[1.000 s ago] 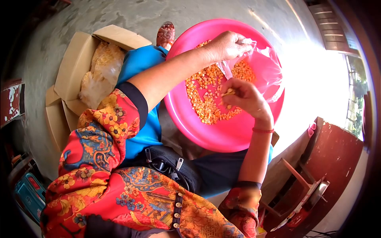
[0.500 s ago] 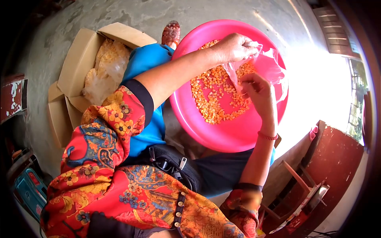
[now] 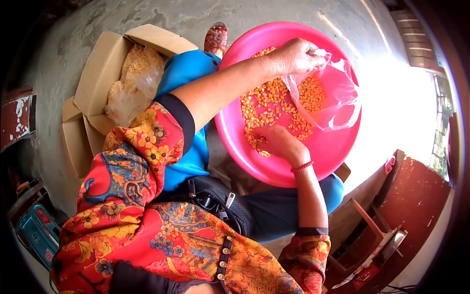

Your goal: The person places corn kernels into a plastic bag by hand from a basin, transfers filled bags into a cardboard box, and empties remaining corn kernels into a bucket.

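My left hand (image 3: 302,58) pinches the rim of a clear plastic bag (image 3: 338,100) over the far side of a pink basin (image 3: 235,147). The bag hangs open, and a heap of kernels shows through or beneath it. Loose orange corn kernels (image 3: 267,93) lie spread on the basin's bottom. My right hand (image 3: 280,142), with a red bracelet at its wrist, is low among the kernels at the near side. Its fingers are curled together around some kernels, their tips partly hidden.
An open cardboard box (image 3: 98,73) with clear bags of yellowish pieces (image 3: 139,73) stands left of my blue-clad knee. A shoe (image 3: 216,38) is beyond the knee. Brown wooden furniture (image 3: 411,196) stands at the right, and a teal case (image 3: 39,232) at the lower left.
My right hand held kernels, moved up to the bag's opening, then came down to the kernels at the near side. My left hand has stayed on the bag, which now hangs wider open.
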### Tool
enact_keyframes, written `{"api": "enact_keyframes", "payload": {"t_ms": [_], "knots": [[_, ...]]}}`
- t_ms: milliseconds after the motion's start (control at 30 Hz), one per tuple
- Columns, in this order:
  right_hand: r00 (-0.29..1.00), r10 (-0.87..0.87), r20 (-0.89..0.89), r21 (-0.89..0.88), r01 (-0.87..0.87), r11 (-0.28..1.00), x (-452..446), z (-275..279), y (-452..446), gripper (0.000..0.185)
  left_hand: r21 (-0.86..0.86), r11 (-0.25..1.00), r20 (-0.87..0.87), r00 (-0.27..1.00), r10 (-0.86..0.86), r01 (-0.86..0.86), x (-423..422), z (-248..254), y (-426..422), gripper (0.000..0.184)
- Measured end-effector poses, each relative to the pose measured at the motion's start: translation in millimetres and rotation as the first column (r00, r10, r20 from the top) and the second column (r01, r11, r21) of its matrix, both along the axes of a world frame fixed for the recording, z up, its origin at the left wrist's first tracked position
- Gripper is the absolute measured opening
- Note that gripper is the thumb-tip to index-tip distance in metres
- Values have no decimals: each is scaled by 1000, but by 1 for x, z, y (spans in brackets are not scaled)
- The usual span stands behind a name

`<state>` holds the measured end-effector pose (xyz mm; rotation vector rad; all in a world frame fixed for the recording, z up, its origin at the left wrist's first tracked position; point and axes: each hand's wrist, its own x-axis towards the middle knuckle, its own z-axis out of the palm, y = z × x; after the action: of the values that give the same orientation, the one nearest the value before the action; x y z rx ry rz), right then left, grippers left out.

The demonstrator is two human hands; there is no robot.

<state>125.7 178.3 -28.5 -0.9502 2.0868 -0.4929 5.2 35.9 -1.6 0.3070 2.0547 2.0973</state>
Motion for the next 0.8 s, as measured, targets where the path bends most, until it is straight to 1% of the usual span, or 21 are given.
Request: {"api": "enact_keyframes", "payload": {"t_ms": [33,67,133,167,233,267,300,333,367,433,467,500,567,600,667,700,767,800], "knots": [[999,37,23,41,-38,998,-2,1,-1,22,7,1000,4,1000,4,-4,0,0,0,17],[999,35,23,40,-36,999,-3,0,0,22,14,1000,9,1000,8,-8,0,-1,-1,17],[999,39,-13,-46,-40,998,-5,-2,3,19,10,1000,16,1000,5,-5,0,1,-1,17],[999,37,-13,-45,-38,998,-7,-1,6,19,8,1000,21,1000,6,-6,0,2,-1,17],[979,-138,147,-55,147,988,-15,14,6,17,10,1000,17,1000,7,-7,0,1,0,17],[964,-163,209,-68,181,981,-20,23,7,15,10,1000,12,1000,11,-11,0,1,0,17],[964,-164,209,-68,181,981,-26,32,9,15,9,1000,12,1000,10,-10,0,0,0,17],[897,-268,351,-98,320,942,-31,40,13,14,1,1000,8,1000,4,-4,-1,-2,0,17],[799,-352,488,-106,455,884,-36,48,16,13,-8,1000,4,1000,-2,2,-2,-4,0,17],[704,-471,532,-159,629,761,-43,63,20,11,0,1000,-5,1000,-5,5,-3,-6,1,18],[705,-514,489,-200,663,721,-47,71,24,12,8,1000,-13,1000,-8,8,-3,-8,2,18],[687,-540,485,-251,701,667,-51,74,29,14,8,1000,-14,1000,-8,8,-3,-8,2,18],[627,-656,420,-329,779,534,-58,71,37,18,-3,1000,-28,999,16,-16,-3,-9,3,19],[626,-656,421,-328,780,533,-60,69,39,18,-4,1000,-27,1000,15,-15,-3,-8,3,19],[539,-785,306,-409,819,404,-62,66,42,22,-4,1000,-26,1000,17,-17,-2,-7,3,21],[538,-785,306,-407,820,403,-63,63,44,22,-3,1000,-24,1000,16,-16,-3,-8,3,21],[495,-851,176,-437,814,383,-65,58,47,25,-7,1000,-26,1000,-9,9,-5,-11,3,22],[475,-869,138,-458,809,369,-65,59,45,23,-6,1000,-26,1000,-9,9,-5,-10,3,22]]}}
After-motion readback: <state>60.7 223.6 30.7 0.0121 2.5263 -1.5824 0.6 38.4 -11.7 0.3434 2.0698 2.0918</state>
